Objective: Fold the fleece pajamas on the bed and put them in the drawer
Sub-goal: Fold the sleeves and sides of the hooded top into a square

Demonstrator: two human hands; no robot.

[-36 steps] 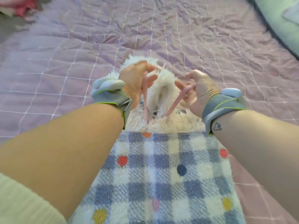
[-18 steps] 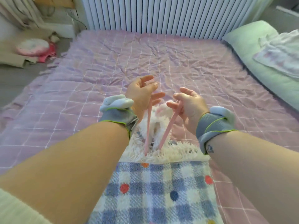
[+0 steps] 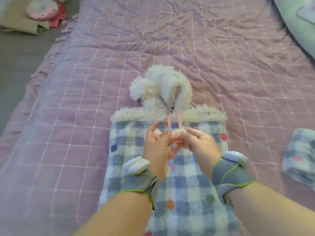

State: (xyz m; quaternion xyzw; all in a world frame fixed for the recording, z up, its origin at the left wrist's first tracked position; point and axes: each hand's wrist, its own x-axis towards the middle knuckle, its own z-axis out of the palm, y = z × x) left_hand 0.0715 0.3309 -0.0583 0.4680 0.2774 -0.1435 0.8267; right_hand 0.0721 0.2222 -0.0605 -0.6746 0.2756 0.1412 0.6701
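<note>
Pulled back from fluffy hood (image 3: 162, 86), left hand (image 3: 156, 148) and right hand (image 3: 202, 145) each pinching a pink drawstring (image 3: 169, 123) running straight ahead.

Soft even daylight, faint shadows, slight motion blur, wide-angle edge distortion

A round pink and white thing (image 3: 41, 8) lies on the grey floor (image 3: 17, 65). A green pillow (image 3: 296, 23) sits at the far right.

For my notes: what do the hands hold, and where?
Left hand and right hand each pinch a thin pink drawstring cord at its fluffy white end.
</note>
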